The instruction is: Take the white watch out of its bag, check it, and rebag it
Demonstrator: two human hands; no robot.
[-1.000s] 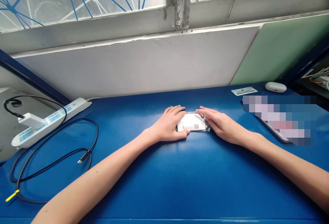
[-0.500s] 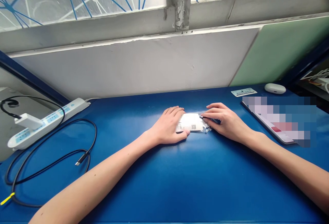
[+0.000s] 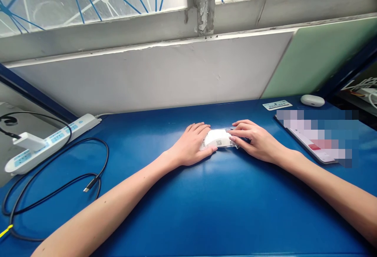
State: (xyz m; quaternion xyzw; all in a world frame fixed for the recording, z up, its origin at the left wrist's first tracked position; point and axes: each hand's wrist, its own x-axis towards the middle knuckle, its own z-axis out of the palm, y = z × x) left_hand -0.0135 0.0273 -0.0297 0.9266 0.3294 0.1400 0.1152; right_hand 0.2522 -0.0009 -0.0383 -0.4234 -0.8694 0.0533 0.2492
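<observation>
A small white packet in clear plastic [image 3: 218,138] lies on the blue table [image 3: 188,206], near its middle. My left hand [image 3: 193,145] rests on the packet's left end, fingers curved over its top edge and thumb pressed along its near side. My right hand [image 3: 255,140] touches the packet's right end, with its fingertips bent onto the plastic edge. Both hands lie low on the table top, one at each side of the packet.
A white power strip [image 3: 50,141] with a white plug and a looping black cable [image 3: 59,186] lies at the left. At the right are a phone-like device [image 3: 315,139], a white label [image 3: 277,105] and a small white case [image 3: 312,100]. A white board stands behind.
My right hand has drawn back from lying flat beside the packet and now curls its fingertips onto the right edge. The packet looks smaller, as if folded or pushed together. My left hand stays put.
</observation>
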